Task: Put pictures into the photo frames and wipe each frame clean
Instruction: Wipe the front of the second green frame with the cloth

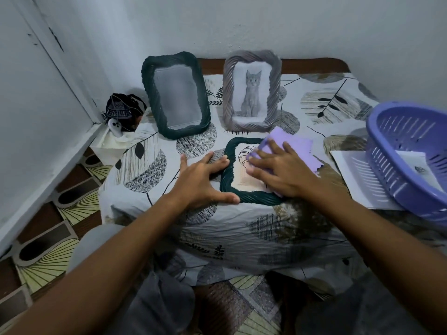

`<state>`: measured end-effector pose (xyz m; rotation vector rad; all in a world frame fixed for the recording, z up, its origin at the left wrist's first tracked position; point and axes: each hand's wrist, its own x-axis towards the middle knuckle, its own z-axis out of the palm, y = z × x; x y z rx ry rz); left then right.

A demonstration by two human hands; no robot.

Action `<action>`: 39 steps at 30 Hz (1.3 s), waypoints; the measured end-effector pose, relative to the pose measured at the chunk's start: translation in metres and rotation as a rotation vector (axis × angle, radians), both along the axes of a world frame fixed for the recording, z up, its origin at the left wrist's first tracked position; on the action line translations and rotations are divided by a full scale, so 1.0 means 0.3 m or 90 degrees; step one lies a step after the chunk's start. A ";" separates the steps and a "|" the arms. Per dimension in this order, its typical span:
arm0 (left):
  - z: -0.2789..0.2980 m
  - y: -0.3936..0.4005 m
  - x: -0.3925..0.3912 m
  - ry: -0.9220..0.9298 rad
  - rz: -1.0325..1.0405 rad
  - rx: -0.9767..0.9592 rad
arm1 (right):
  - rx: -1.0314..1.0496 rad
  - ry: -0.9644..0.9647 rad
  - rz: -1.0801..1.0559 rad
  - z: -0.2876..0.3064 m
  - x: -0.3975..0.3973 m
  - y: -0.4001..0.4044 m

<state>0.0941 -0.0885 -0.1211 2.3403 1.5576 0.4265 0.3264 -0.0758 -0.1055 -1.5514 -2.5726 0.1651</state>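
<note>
A small dark green frame (228, 176) with a picture in it lies flat on the leaf-patterned cloth of the table (242, 226). My left hand (202, 182) rests spread against the frame's left edge, thumb at its lower left corner. With flat fingers, my right hand (278, 171) presses a purple cloth (294, 147) onto the frame's glass. Behind, a large dark green frame (175, 94) stands upright with a blurred grey pane. To its right stands a grey frame (252, 90) holding a kitten picture.
At the right edge a purple plastic basket (411, 153) sits on white sheets of paper (358, 180), with a paper inside it. A dark pouch and a small white object (121, 114) lie in the left corner by the wall. Patterned floor runs along the left.
</note>
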 end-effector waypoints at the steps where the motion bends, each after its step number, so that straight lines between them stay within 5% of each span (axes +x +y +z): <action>1: -0.001 0.000 0.000 0.000 0.000 -0.001 | 0.007 0.022 0.028 -0.008 0.011 -0.040; 11: 0.002 -0.001 -0.003 0.004 -0.004 -0.009 | 0.042 -0.074 -0.073 0.004 0.035 0.069; 22: 0.007 -0.006 0.004 0.009 0.009 0.001 | -0.014 0.080 0.100 0.008 0.108 -0.138; 32: 0.016 -0.010 0.004 -0.006 0.004 -0.010 | 0.010 -0.105 -0.047 0.042 0.052 0.054; 39: 0.012 -0.012 0.005 0.001 0.008 -0.004 | -0.006 -0.014 -0.013 0.009 0.052 -0.119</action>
